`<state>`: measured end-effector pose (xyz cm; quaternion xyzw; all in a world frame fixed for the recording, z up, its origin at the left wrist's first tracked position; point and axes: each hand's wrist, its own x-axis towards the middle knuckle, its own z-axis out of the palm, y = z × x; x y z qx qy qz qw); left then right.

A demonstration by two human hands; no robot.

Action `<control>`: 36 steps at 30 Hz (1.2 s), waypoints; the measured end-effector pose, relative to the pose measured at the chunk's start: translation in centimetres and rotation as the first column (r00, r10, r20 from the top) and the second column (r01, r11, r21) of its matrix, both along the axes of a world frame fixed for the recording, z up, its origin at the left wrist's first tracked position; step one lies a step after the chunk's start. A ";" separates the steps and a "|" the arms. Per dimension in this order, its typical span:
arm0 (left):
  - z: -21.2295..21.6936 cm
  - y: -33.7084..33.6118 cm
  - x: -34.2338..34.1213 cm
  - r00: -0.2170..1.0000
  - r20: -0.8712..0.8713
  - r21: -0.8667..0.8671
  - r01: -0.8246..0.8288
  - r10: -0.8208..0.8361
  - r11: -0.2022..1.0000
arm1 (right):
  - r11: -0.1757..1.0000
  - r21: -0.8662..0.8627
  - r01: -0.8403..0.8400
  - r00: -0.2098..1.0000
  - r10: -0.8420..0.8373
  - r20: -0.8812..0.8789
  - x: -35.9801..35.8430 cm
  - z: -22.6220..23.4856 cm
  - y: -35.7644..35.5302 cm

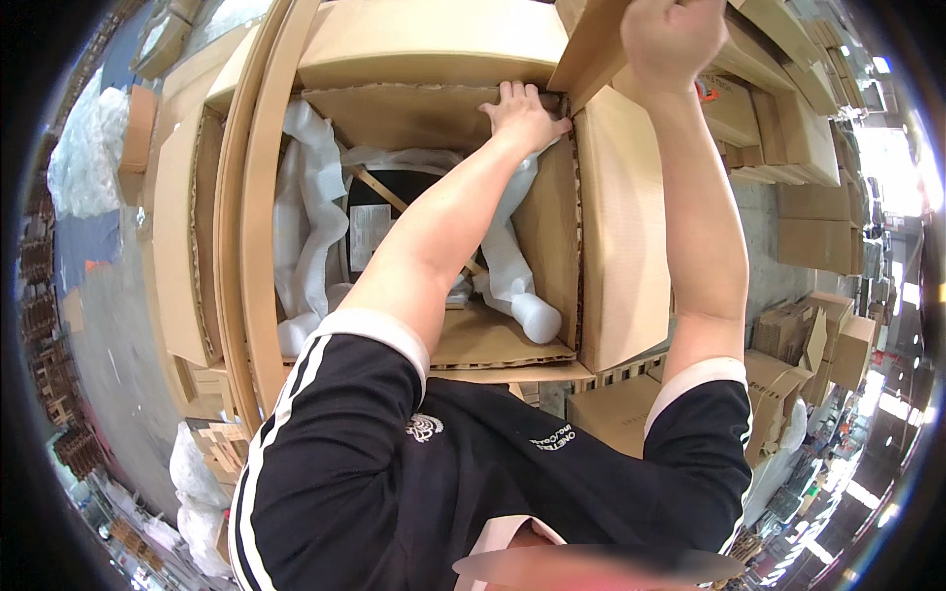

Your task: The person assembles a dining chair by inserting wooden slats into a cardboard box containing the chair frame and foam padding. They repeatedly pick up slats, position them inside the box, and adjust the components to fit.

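Left hand (524, 116) fingers lie spread flat on the cardboard box (601, 236) inner far corner, gripping nothing. Right hand (670, 39) fingers curl around the raised flap (591, 44) just above. White foam wrap (305, 227) sits below, around a dark item (379, 212).

Around you lies a grey concrete floor (108, 325). Stacked cardboard cartons (818, 207) line your right side; clear plastic bags of packing material (84, 158) sit at your left. Strong daylight enters from bright openings (907, 158) at far right.
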<state>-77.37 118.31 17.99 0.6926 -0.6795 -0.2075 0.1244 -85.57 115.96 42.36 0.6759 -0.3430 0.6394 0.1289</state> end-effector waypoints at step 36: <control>13.3 30.9 31.9 0.925 0.206 -0.091 -0.307 0.319 0.947 | 0.579 0.814 -0.045 0.993 -0.064 0.101 -7.3 -13.3 12.6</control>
